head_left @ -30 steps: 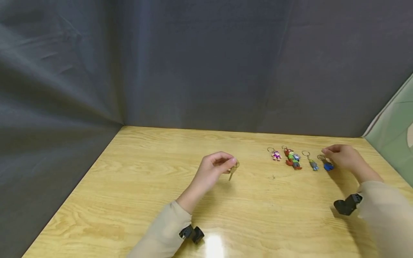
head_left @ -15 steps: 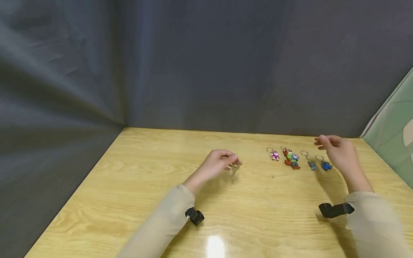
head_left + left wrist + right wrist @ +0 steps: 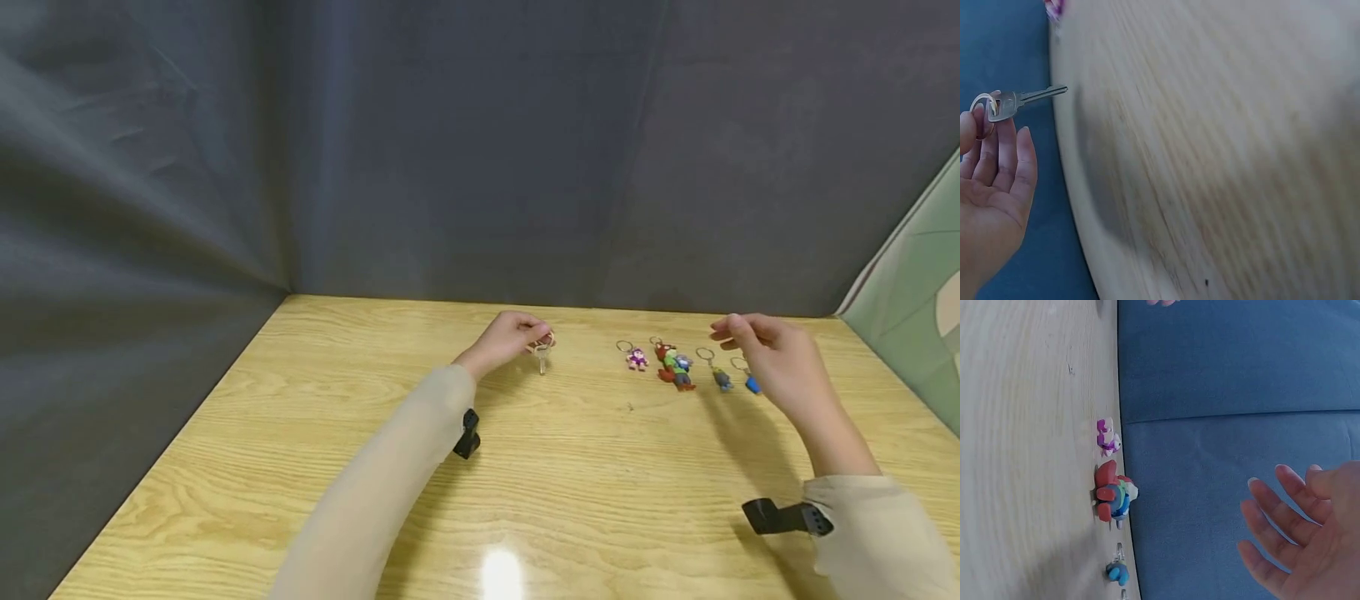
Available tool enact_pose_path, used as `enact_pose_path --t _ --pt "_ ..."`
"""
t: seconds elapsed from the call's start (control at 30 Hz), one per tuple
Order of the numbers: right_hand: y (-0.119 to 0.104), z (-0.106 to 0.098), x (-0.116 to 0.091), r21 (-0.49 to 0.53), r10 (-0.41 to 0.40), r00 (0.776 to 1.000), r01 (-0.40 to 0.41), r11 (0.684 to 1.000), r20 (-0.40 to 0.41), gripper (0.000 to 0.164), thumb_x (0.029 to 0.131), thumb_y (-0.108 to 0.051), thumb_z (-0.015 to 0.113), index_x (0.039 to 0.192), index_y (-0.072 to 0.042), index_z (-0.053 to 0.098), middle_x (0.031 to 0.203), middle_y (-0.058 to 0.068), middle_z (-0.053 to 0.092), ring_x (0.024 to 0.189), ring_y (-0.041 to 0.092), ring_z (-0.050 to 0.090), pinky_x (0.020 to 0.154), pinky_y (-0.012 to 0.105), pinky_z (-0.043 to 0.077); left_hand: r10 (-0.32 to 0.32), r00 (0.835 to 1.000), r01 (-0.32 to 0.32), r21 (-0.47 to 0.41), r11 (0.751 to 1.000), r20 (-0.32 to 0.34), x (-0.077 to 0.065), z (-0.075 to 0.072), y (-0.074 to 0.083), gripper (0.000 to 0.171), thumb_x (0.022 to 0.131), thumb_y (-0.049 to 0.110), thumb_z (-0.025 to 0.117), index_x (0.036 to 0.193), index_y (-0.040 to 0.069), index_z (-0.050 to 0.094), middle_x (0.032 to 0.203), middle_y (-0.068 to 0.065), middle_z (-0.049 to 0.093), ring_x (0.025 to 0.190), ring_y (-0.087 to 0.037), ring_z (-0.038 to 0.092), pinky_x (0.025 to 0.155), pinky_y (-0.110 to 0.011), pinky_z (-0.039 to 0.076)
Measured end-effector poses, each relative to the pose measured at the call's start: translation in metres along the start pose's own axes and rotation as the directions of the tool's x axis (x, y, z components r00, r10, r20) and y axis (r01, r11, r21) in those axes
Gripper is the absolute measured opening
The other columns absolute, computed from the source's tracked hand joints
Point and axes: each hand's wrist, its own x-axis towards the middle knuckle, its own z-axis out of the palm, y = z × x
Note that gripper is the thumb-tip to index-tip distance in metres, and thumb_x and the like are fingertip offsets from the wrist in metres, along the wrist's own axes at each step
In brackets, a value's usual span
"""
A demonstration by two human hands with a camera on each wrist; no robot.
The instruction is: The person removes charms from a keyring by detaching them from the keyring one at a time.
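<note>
My left hand (image 3: 504, 340) pinches a metal key ring (image 3: 983, 95) between thumb and fingers, raised over the table. From the ring hangs one silver key (image 3: 542, 360). My right hand (image 3: 780, 358) is in the air at the right with relaxed fingers, holding nothing. Near it, figure keychains lie in a row: a small purple and pink one (image 3: 637, 359), a larger red fox in green (image 3: 678, 375), a small grey-blue one (image 3: 722, 379) and a blue one (image 3: 753, 384). My right hand partly covers the view around the blue one.
The wooden table (image 3: 570, 483) ends at a dark fabric wall (image 3: 465, 167) behind. Another dark fabric (image 3: 135, 292) closes the left side. A green patterned surface (image 3: 918, 300) stands at the right edge. A tiny mark (image 3: 630, 407) shows on the wood.
My left hand has moved farther back on the table with the key and ring. My right hand has left the blue keychain, lifting and shifting a little left with its fingers looser.
</note>
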Motion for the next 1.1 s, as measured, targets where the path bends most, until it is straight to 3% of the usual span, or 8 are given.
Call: enact_pose_path --t 0.1,0.23,0.33,0.63,0.9,1.1 --pt "-0.003 0.003 -0.004 0.002 0.002 1.000 -0.002 1.000 0.011 0.050 0.108 -0.039 0.037 0.119 0.001 0.066 0.111 0.027 0.067 0.084 -0.008 0.052 0.066 0.021 0.043 -0.023 1.000 0.023 0.026 0.999 -0.008 0.007 -0.002 -0.004 0.032 0.103 0.019 0.055 0.122 -0.004 0.066 0.110 -0.014 0.070 0.094 -0.019 0.065 0.087 -0.041 0.052" --pt "-0.003 0.013 -0.008 -0.023 -0.023 0.999 0.023 0.999 0.034 0.047 0.108 -0.035 0.038 0.117 0.003 0.066 0.109 0.027 0.067 0.093 0.024 0.065 0.066 0.026 0.044 -0.036 0.999 0.036 0.048 0.998 -0.003 0.011 -0.002 -0.011 0.030 0.102 0.016 0.056 0.120 -0.005 0.066 0.112 -0.016 0.069 0.091 -0.017 0.064 0.082 -0.036 0.054" --pt "-0.004 0.020 -0.011 -0.026 -0.041 0.997 0.043 0.999 0.064 0.045 0.108 -0.033 0.040 0.116 0.003 0.066 0.108 0.026 0.067 0.097 0.043 0.063 0.063 0.028 0.047 -0.041 0.999 0.038 0.076 0.996 0.029 0.014 -0.002 -0.017 0.029 0.102 0.016 0.056 0.120 -0.004 0.067 0.111 -0.015 0.070 0.088 -0.018 0.065 0.078 -0.033 0.053" --pt "-0.003 0.024 -0.017 -0.055 -0.063 0.995 0.068 0.996 0.078 0.043 0.108 -0.030 0.043 0.113 0.005 0.067 0.105 0.025 0.069 0.093 0.041 0.064 0.059 0.027 0.050 -0.057 0.994 0.045 0.129 0.991 0.089 0.017 -0.003 -0.024 0.027 0.101 0.019 0.059 0.120 0.003 0.070 0.110 -0.008 0.071 0.090 -0.020 0.066 0.073 -0.028 0.051" --pt "-0.002 0.023 -0.014 -0.065 -0.056 0.995 0.062 0.996 0.085 0.045 0.108 -0.032 0.042 0.114 0.004 0.067 0.108 0.025 0.068 0.095 0.041 0.064 0.066 0.037 0.050 -0.051 0.998 0.044 0.144 0.989 0.045 0.015 -0.015 -0.025 0.029 0.100 0.017 0.060 0.124 0.003 0.068 0.120 -0.009 0.067 0.095 -0.022 0.067 0.079 -0.031 0.052" --pt "-0.003 0.022 -0.011 -0.076 -0.063 0.994 0.069 0.995 0.089 0.043 0.108 -0.031 0.043 0.114 0.004 0.067 0.107 0.025 0.069 0.097 0.042 0.063 0.069 0.041 0.050 -0.027 0.999 0.024 0.162 0.987 0.021 0.009 -0.027 -0.027 0.030 0.101 0.019 0.060 0.126 0.004 0.066 0.127 -0.008 0.064 0.102 -0.022 0.065 0.092 -0.034 0.050"
